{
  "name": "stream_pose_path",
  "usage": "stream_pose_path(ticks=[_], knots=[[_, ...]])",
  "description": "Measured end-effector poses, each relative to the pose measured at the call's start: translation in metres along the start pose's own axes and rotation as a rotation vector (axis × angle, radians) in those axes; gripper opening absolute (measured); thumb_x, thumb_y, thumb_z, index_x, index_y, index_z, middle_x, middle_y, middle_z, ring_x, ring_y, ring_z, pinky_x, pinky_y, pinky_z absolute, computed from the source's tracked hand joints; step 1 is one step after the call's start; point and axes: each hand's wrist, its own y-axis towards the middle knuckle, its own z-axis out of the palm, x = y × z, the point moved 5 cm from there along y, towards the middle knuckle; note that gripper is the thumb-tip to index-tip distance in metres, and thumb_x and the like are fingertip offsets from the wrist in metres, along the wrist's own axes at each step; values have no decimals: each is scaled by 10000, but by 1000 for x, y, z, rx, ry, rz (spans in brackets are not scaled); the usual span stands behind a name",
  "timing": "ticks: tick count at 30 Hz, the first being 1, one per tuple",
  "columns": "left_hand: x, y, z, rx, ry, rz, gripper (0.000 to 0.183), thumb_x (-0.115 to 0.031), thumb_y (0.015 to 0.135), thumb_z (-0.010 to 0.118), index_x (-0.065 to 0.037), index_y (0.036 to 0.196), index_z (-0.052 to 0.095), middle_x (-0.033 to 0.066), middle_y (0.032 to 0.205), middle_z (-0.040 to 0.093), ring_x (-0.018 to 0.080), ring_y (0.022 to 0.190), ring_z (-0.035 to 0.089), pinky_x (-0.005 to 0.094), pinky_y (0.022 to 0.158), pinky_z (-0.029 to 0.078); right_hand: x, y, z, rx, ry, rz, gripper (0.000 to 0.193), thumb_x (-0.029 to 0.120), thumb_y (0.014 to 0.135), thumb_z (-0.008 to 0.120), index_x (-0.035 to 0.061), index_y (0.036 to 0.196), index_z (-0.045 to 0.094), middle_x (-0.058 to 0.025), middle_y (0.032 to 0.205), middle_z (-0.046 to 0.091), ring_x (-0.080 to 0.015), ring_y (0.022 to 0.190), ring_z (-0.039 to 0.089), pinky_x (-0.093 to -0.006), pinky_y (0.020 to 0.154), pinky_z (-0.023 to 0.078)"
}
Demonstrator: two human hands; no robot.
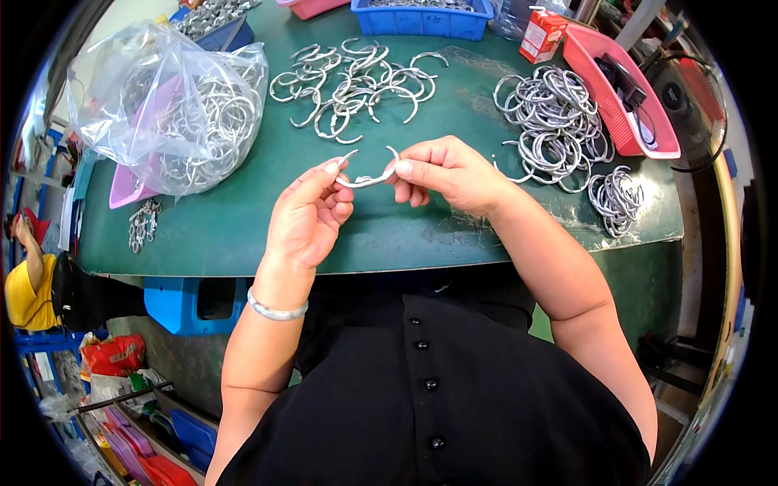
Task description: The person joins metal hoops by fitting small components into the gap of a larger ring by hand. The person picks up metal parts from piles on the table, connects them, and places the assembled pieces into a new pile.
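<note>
Bag (207,121), clear plastic, far left, silver rings showing through, pink tub (128,190) partly under it. Small silver cluster (144,227) just in front, on the green surface (389,243). Left hand (304,211) next, pale bangle on wrist: grip narrow, thumb and fingertips pinched on the left side of one open ring (365,182). Ring sits between both hands, held up near the front edge, gap facing away from the wearer. Loose open rings (352,89) scattered behind it, blue tray (425,24) at the back. Right hand (438,174): grip also narrow, thumb over the ring's right side. Step in hand looks like working or checking this one ring; can't tell if it's being bent. Next move probably calls for steady pinches on both sides, with the two ends kept in line. Further right: big ring pile (559,121), red carton (543,35) behind, pink basket (601,95), then smaller ring pile (616,201), nearer the front.
</note>
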Motion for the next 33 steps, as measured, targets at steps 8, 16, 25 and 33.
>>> stream_pose_path(ticks=[8, 16, 25, 33], knots=[[2, 1, 1, 4, 10, -10, 168, -88, 808, 540, 26, 932, 550, 49, 695, 536, 109, 594, 515, 198, 502, 414, 3, 0, -1, 0, -18, -13, 250, 246, 852, 508, 23, 890, 613, -13, 695, 577, -72, 615, 510, -203, 556, 420], [5, 4, 0, 68, 12, -47, 262, -91, 799, 533, 24, 1033, 507, 33, 728, 514, 87, 594, 459, 183, 488, 369, 4, 3, -3, -8, -49, -18, 217, 204, 855, 510, 21, 917, 610, -13, 706, 591, -66, 621, 521, -196, 569, 428], [9, 1, 2, 208, -135, -123, 273, -119, 809, 525, 3, 1050, 487, 18, 702, 482, 77, 573, 426, 177, 480, 345, 1, 2, -2, -10, -59, -7, 210, 198, 853, 512, 23, 917, 608, -9, 702, 583, -63, 615, 509, -192, 568, 420], [-79, -47, 24, 192, 288, 365, 292, -129, 792, 554, 71, 1002, 520, 62, 692, 537, 86, 546, 471, 177, 456, 354, -9, 10, -18, -201, -581, -201, 172, 83, 805, 542, -19, 939, 578, -40, 792, 590, -99, 722, 535, -242, 654, 439]])
